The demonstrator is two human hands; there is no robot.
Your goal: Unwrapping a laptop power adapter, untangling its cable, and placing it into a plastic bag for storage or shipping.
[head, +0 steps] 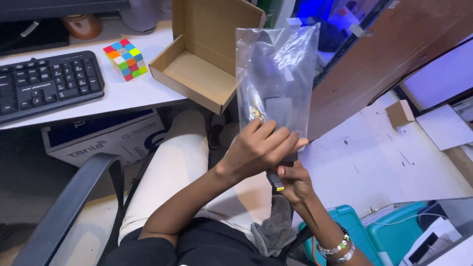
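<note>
We are gripping a clear plastic bag (pixel 276 74) upright above our lap, left hand (pixel 258 148) fingers clenching its lower end. Our right hand (pixel 294 181) is grasping a black connector (pixel 276 181) beneath, near the open cardboard box (pixel 202 74) on the counter (pixel 128 93).

The scene is evenly and fairly brightly lit from overhead, with soft shadows only. The clear crinkled plastic bag (pixel 277 74) catches white glare streaks along its folds. Far right, a saturated blue glow (pixel 315 10) bleaches detail behind it. The white desk top (pixel 125 93) at left is bright, while the space under it falls into dark shadow. Focus is reasonably sharp at centre; the edges bend slightly, and the near black chair armrest (pixel 64 212) looks soft.
</note>
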